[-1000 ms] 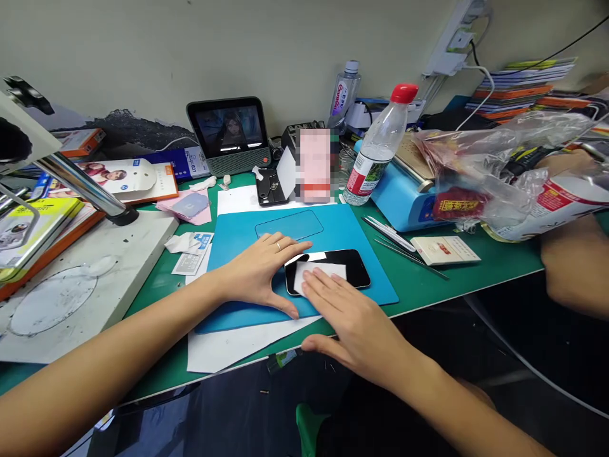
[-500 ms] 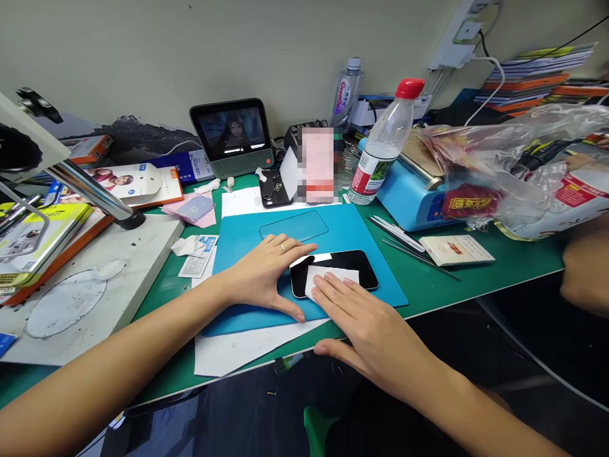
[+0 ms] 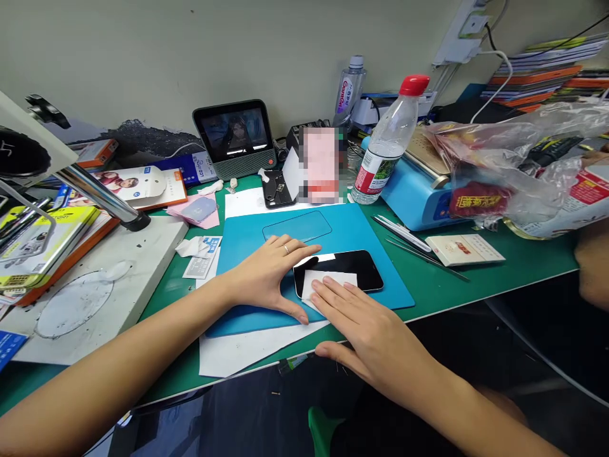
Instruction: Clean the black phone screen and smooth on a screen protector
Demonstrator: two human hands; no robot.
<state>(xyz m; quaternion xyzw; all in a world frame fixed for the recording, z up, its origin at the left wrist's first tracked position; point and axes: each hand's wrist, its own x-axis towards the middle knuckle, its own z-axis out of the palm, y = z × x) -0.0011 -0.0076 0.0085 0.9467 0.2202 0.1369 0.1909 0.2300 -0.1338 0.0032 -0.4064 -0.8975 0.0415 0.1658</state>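
A black-screened smartphone (image 3: 364, 270) lies flat on a blue mat (image 3: 380, 244). My right hand (image 3: 375, 330) has its fingers stretched flat on a folded white wipe (image 3: 328, 280), pressing it against the phone's left part; the thumb stands apart. At the phone's left end, my left hand (image 3: 266, 273) is open with thumb and fingers spread; its fingertips are by the phone's upper left corner. Whether they touch it, I cannot tell. A clear screen protector (image 3: 297, 227) with a black border lies on the mat behind the phone.
A red-capped bottle (image 3: 385, 146) stands behind the mat beside a blue scale (image 3: 413, 197). Tweezers (image 3: 428, 260) and a small white box (image 3: 464, 249) lie at right. A smart display (image 3: 234, 136) stands by the wall; a lamp base (image 3: 109, 285) fills the left.
My right hand has slid the wipe slightly left and toward me across the phone. The left hand stays in place beside the phone. The view has shifted a little.
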